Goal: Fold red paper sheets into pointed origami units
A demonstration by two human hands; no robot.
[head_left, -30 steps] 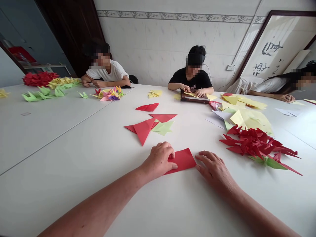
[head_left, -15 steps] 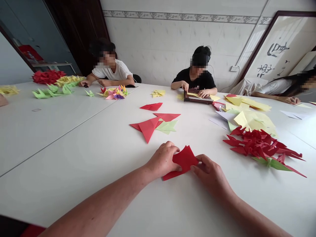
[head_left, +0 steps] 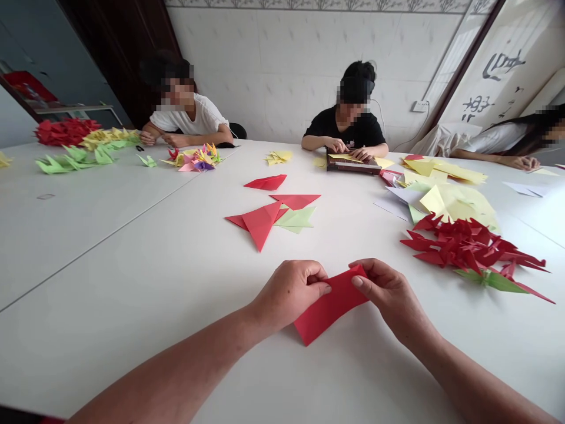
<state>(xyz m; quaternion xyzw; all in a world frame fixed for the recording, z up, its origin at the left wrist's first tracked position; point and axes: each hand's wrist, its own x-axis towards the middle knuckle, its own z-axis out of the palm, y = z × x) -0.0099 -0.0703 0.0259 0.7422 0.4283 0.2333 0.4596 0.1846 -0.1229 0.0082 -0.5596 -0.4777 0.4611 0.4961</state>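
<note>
A folded sheet of red paper is held between my two hands, tilted, close above the white table. My left hand pinches its upper left edge, thumb on the near face. With thumb and fingers, my right hand grips its upper right corner. The fingers behind the paper are partly hidden. Beyond my hands lie folded red paper triangles and a light green folded paper. Another red folded piece rests a little farther off.
To the right sits a heap of red paper cranes, behind it loose yellow sheets. Across the white table, one person handles yellow paper on a dark paper trimmer. Several folded pieces, including multicoloured cranes, lie far left.
The red paper has been lifted and turned, showing a longer rectangular face. My right hand has moved up to its upper corner, and my left thumb now presses on its top edge.
</note>
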